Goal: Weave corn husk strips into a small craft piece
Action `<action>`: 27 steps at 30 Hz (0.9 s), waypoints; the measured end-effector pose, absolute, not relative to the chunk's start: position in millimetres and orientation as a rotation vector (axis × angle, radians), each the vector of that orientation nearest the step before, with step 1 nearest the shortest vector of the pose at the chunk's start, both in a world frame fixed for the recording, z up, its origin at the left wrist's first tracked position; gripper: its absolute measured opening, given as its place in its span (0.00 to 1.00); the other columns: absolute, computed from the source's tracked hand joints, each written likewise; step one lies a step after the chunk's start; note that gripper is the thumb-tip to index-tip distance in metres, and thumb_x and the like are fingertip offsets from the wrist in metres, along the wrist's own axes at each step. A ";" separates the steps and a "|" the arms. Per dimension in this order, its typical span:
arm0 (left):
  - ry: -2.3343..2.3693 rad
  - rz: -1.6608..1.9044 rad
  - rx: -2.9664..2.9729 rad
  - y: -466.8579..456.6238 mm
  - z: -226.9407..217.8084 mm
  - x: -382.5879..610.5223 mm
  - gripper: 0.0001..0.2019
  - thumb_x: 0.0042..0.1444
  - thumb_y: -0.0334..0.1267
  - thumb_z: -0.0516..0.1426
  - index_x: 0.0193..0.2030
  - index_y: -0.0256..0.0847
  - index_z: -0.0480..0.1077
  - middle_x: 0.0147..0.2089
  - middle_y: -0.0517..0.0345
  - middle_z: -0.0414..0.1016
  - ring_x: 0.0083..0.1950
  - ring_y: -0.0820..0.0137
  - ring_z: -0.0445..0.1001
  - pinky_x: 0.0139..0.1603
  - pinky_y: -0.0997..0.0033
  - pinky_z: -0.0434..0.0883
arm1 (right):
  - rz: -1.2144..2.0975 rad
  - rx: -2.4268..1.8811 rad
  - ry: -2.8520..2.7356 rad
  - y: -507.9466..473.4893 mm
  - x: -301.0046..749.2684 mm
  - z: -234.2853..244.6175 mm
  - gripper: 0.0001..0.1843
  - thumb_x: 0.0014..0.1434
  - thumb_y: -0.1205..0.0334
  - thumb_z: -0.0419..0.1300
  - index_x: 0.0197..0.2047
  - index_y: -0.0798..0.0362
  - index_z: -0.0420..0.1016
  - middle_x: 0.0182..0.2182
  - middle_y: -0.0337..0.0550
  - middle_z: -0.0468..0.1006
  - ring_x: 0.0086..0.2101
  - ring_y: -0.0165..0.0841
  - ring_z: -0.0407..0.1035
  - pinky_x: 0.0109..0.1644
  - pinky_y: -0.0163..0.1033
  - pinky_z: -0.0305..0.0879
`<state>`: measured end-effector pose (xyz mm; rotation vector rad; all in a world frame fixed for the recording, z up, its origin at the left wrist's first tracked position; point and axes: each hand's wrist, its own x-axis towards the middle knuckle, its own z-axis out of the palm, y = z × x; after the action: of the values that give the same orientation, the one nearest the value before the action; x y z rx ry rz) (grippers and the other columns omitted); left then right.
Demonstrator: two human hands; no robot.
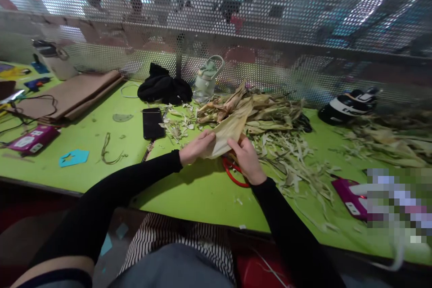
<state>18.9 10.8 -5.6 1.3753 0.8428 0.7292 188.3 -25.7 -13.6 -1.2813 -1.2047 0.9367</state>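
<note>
A pale dried corn husk point(223, 137) is stretched between my two hands above the green table. My left hand point(198, 146) pinches its left edge, thumb on top. My right hand point(248, 157) grips the husk's lower right side, also with the thumb on top. Under my right hand lie scissors with red handles point(232, 173), their blades hidden. Just beyond the hands is a heap of dried husks point(266, 110). Cut husk strips point(290, 157) are scattered to the right, and smaller scraps point(178, 126) lie to the left.
A black phone point(153, 123), a black cloth point(164, 85) and a pale green bottle point(205, 78) stand or lie on the left. A blue template point(74, 158) and purple power strip point(33, 140) are farther left. A perforated metal screen point(135, 49) rises behind. A black-and-white bottle point(349, 107) lies right.
</note>
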 end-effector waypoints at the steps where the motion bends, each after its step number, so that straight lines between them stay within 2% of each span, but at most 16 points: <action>1: 0.836 0.727 1.336 11.2 -6.1 19.0 0.10 0.68 0.45 0.47 0.42 0.42 0.62 0.40 0.58 0.72 0.36 0.74 0.72 0.37 0.75 0.69 | 0.950 -1.261 -1.184 -25.0 188.5 -14.2 0.20 0.54 0.49 0.65 0.46 0.51 0.73 0.40 0.43 0.83 0.38 0.38 0.78 0.42 0.42 0.75; 4: 0.772 0.681 1.137 11.4 -4.5 19.6 0.07 0.66 0.42 0.51 0.42 0.42 0.65 0.42 0.57 0.74 0.36 0.74 0.73 0.36 0.74 0.70 | 0.957 -1.220 -1.095 -22.8 191.4 -16.8 0.21 0.55 0.44 0.63 0.45 0.50 0.72 0.39 0.42 0.83 0.40 0.38 0.78 0.44 0.42 0.75; 7: 0.686 0.609 0.978 11.2 -3.0 19.0 0.04 0.62 0.37 0.57 0.39 0.40 0.67 0.39 0.59 0.73 0.34 0.76 0.71 0.36 0.76 0.68 | 0.939 -1.202 -1.008 -21.7 194.9 -19.2 0.21 0.55 0.40 0.62 0.40 0.50 0.71 0.37 0.42 0.83 0.40 0.38 0.78 0.44 0.42 0.75; 12: 0.541 0.549 0.949 14.0 -7.3 15.1 0.07 0.57 0.35 0.62 0.38 0.37 0.69 0.35 0.59 0.72 0.32 0.77 0.69 0.37 0.74 0.68 | 0.924 -1.185 -0.935 -23.1 195.2 -18.3 0.24 0.55 0.37 0.62 0.40 0.50 0.73 0.40 0.42 0.83 0.44 0.38 0.77 0.47 0.43 0.74; 18: 0.550 0.420 1.109 15.3 -5.7 11.5 0.10 0.55 0.31 0.64 0.43 0.33 0.72 0.40 0.53 0.76 0.35 0.75 0.72 0.41 0.70 0.70 | 0.858 -1.265 -0.993 -28.8 197.3 -14.8 0.22 0.56 0.37 0.62 0.37 0.49 0.74 0.35 0.40 0.80 0.36 0.36 0.75 0.41 0.41 0.74; 20: 0.591 0.491 1.147 14.0 -4.6 12.6 0.12 0.54 0.27 0.63 0.45 0.33 0.71 0.43 0.52 0.76 0.37 0.73 0.74 0.44 0.67 0.70 | 0.852 -1.315 -1.109 -33.1 197.0 -12.5 0.23 0.57 0.36 0.61 0.39 0.49 0.73 0.36 0.40 0.80 0.35 0.36 0.75 0.39 0.41 0.74; 23: 0.704 0.711 1.223 13.4 -4.1 15.0 0.12 0.54 0.25 0.61 0.45 0.33 0.68 0.45 0.52 0.76 0.40 0.73 0.73 0.48 0.66 0.71 | 0.894 -1.391 -1.312 -40.7 191.6 -7.1 0.25 0.54 0.38 0.65 0.44 0.50 0.73 0.38 0.43 0.81 0.34 0.37 0.75 0.38 0.42 0.73; 27: 0.778 0.877 1.328 16.5 -3.6 15.1 0.08 0.54 0.23 0.60 0.38 0.34 0.67 0.38 0.58 0.73 0.37 0.76 0.71 0.44 0.70 0.70 | 0.877 -1.582 -1.492 -47.5 183.4 -1.5 0.25 0.52 0.41 0.67 0.39 0.55 0.74 0.29 0.44 0.80 0.27 0.36 0.72 0.31 0.41 0.69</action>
<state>15.1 16.5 -3.6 1.3283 0.7780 0.8769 183.4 -47.5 -1.5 -1.5824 -1.4919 0.8765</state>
